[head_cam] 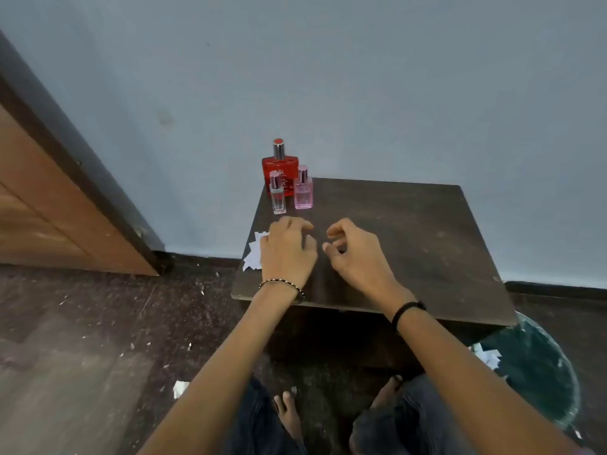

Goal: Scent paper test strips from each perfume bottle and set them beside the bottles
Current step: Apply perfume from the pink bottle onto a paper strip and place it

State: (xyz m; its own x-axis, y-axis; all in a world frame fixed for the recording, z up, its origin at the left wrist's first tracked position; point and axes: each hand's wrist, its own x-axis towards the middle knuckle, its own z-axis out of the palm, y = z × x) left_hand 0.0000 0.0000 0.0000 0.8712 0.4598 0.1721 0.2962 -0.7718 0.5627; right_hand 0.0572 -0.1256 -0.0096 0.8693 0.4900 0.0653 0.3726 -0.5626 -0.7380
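Three capped perfume bottles stand at the far left corner of a dark wooden table (pixel 410 241): a large red bottle (pixel 280 169) at the back, a small clear bottle (pixel 277 197) in front of it, a pink bottle (pixel 303 188) to its right. White paper strips (pixel 253 252) lie in a loose pile at the table's left edge. My left hand (pixel 287 252) hovers palm down just right of the pile, partly covering it, fingers spread. My right hand (pixel 349 249) is beside it, fingers loosely curled, holding nothing.
A pale wall runs behind the table and a wooden door (pixel 49 208) stands at the left. A dark green bin (pixel 538 366) with paper scraps sits under the table's right side. Paper bits litter the floor (pixel 98 339). My bare feet show below the table.
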